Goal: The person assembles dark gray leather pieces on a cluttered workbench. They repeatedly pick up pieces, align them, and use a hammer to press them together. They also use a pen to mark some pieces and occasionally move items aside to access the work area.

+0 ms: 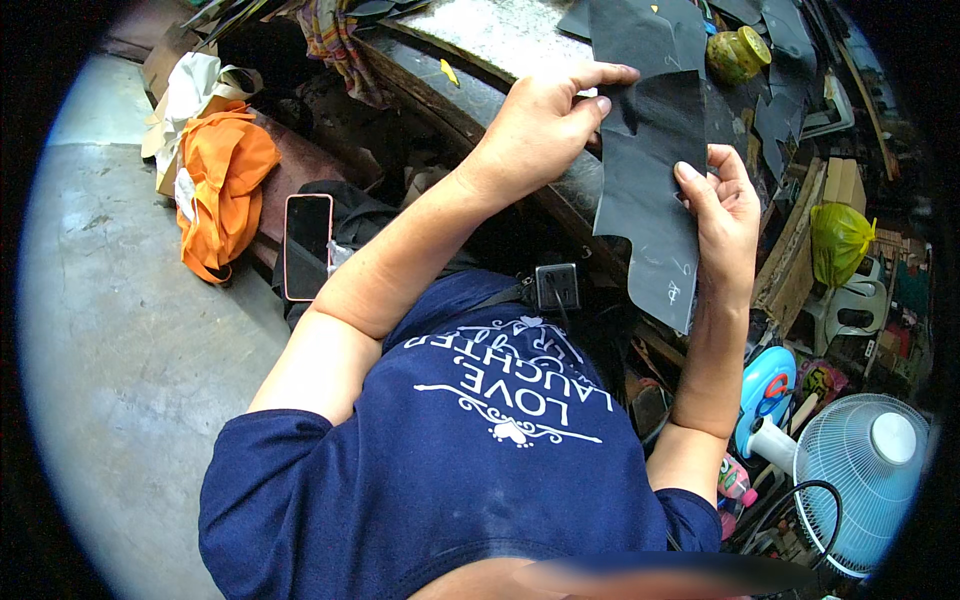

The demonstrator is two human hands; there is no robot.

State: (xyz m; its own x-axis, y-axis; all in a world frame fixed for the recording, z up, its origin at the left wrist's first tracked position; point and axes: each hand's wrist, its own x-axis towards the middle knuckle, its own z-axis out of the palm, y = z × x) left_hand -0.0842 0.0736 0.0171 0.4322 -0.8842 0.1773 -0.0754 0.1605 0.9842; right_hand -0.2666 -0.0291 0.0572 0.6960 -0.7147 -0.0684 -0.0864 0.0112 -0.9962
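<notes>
A black leather-like sheet (655,160) with a stepped, cut edge and pale chalk marks at its lower end hangs over the near edge of the workbench. My right hand (725,205) grips its right edge, thumb on top and fingers behind. At the sheet's upper left is my left hand (545,120), index finger stretched out with its tip at the sheet's top edge. Its thumb stands apart from that finger, and the other fingers are curled. Another black sheet (640,35) with chalk marks lies just beyond.
The workbench (480,30) holds a round yellow-green jar (738,55) and more dark pieces. A phone (308,245) and orange cloth (225,180) are at left. A yellow-green plastic bag (842,243), white chair (855,305) and fan (865,480) stand right.
</notes>
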